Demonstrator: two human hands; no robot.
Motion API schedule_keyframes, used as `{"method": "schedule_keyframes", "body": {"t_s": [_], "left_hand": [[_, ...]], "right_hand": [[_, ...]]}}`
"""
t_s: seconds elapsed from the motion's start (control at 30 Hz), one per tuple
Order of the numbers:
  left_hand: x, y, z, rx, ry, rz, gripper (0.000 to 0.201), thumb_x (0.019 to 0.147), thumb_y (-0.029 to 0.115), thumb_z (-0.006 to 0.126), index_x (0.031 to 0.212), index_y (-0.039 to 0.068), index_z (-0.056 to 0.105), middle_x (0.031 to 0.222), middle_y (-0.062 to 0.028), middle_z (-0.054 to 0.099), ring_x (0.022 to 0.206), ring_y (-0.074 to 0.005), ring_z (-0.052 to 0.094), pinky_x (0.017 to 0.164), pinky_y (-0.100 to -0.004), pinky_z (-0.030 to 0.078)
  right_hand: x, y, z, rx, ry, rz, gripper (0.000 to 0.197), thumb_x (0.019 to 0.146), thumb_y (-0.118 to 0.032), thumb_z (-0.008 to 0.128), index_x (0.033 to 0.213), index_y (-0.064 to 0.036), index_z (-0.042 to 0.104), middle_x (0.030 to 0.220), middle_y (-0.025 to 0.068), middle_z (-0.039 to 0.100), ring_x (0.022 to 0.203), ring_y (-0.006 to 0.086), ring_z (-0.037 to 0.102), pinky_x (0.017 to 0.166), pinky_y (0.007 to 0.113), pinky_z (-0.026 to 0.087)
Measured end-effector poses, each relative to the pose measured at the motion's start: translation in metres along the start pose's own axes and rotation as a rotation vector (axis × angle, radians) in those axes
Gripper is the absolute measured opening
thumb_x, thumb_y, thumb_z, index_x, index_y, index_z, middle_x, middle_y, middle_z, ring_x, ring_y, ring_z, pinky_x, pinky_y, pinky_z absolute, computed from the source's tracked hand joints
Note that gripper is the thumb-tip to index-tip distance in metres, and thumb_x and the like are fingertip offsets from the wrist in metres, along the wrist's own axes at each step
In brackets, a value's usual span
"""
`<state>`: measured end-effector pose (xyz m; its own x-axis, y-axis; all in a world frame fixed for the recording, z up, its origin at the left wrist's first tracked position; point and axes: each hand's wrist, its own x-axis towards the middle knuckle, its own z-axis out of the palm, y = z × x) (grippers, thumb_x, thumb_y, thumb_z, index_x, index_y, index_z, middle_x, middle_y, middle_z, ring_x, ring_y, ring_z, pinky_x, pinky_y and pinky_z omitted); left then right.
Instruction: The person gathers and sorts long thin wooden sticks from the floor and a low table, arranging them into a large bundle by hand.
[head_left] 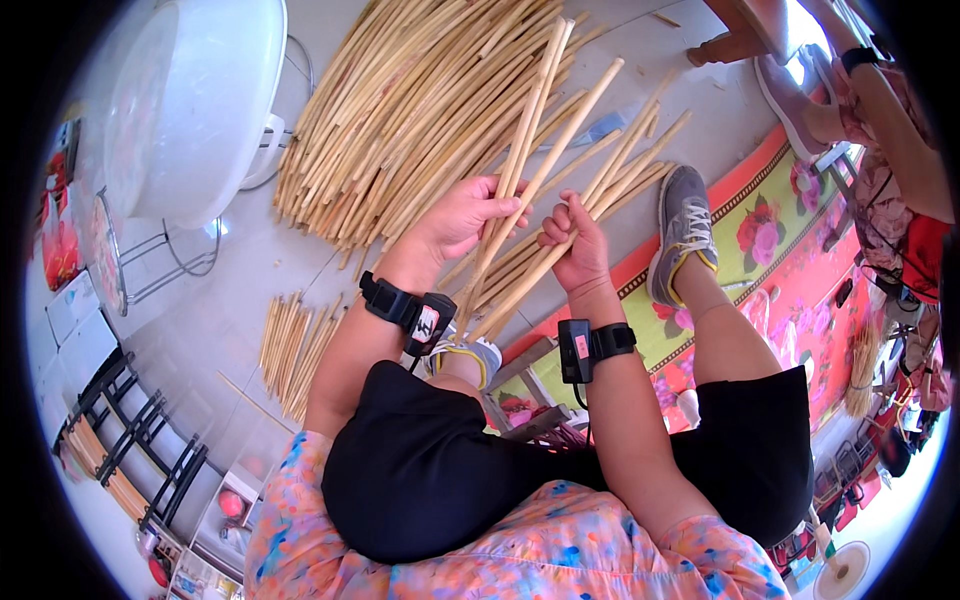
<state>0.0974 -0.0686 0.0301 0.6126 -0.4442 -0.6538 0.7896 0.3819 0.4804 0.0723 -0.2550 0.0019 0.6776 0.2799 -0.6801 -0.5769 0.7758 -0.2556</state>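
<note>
Several thin, pale wooden sticks (538, 105) slant up between my hands. My left hand (468, 217) is closed on a few of them, its thumb lying across them. To its right, my right hand (578, 245) curls its fingers round another stick (530, 283), which leans up to the right. More loose sticks (640, 178) lie on the floor beneath and beyond my right hand. Just past both hands spreads a large pile of long sticks (400, 110). Black strapped devices sit on both my wrists.
At the left stand a big translucent tub (195, 110) and a wire rack (165, 260). A small bundle of short sticks (300, 350) lies near my left forearm. A flowered mat (760, 240) covers the floor at right, where another person's arm (900, 140) and foot show.
</note>
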Motion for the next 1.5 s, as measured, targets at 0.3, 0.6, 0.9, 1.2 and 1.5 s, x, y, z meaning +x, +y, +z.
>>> {"method": "schedule_keyframes", "body": {"t_s": [0.3,0.6,0.9,1.2,1.5], "left_hand": [[0.004,-0.010,0.013,-0.117,0.036,0.109,0.024,0.092,0.005,0.050,0.115,0.000,0.049,0.098,-0.0090,0.059,0.091,-0.0183,0.061,0.082,-0.0315,0.051],[0.018,-0.014,0.022,0.105,0.084,0.311,0.026,0.090,0.004,0.050,0.116,0.001,0.050,0.105,-0.0068,0.056,0.097,-0.0138,0.055,0.087,-0.0279,0.046],[0.017,-0.008,-0.045,1.226,0.580,0.418,0.026,0.085,0.017,0.056,0.105,0.001,0.058,0.093,-0.0153,0.065,0.077,-0.0310,0.064,0.068,-0.0384,0.051],[0.016,-0.061,-0.050,1.754,0.709,0.281,0.012,0.080,0.011,0.053,0.087,0.003,0.058,0.086,-0.0136,0.063,0.076,-0.0316,0.064,0.063,-0.0423,0.052],[0.015,-0.063,-0.054,1.872,0.665,0.306,0.013,0.077,0.008,0.053,0.087,0.005,0.060,0.089,-0.0133,0.061,0.081,-0.0289,0.063,0.063,-0.0397,0.053]], "right_hand": [[0.002,0.012,0.010,-0.486,0.052,-0.095,0.040,0.076,-0.014,0.074,0.109,-0.0044,0.053,0.084,-0.0002,0.055,0.066,0.0096,0.051,0.059,0.024,0.043],[-0.004,0.033,0.011,-0.700,0.011,-0.085,0.038,0.075,-0.015,0.074,0.106,-0.0026,0.055,0.088,0.0011,0.059,0.077,0.0098,0.055,0.070,0.025,0.047],[0.001,0.006,-0.004,-0.448,-0.025,-0.043,0.034,0.086,-0.010,0.060,0.116,-0.0035,0.046,0.088,0.0081,0.059,0.079,0.0173,0.059,0.073,0.034,0.053],[-0.002,-0.022,-0.009,-0.279,-0.135,-0.082,0.053,0.087,-0.006,0.056,0.134,-0.0095,0.033,0.097,0.0086,0.053,0.087,0.0204,0.055,0.082,0.040,0.050],[-0.003,-0.052,-0.011,-0.144,-0.109,-0.138,0.036,0.075,-0.005,0.052,0.110,-0.0074,0.043,0.086,0.0065,0.049,0.076,0.0178,0.048,0.072,0.033,0.044]]}}
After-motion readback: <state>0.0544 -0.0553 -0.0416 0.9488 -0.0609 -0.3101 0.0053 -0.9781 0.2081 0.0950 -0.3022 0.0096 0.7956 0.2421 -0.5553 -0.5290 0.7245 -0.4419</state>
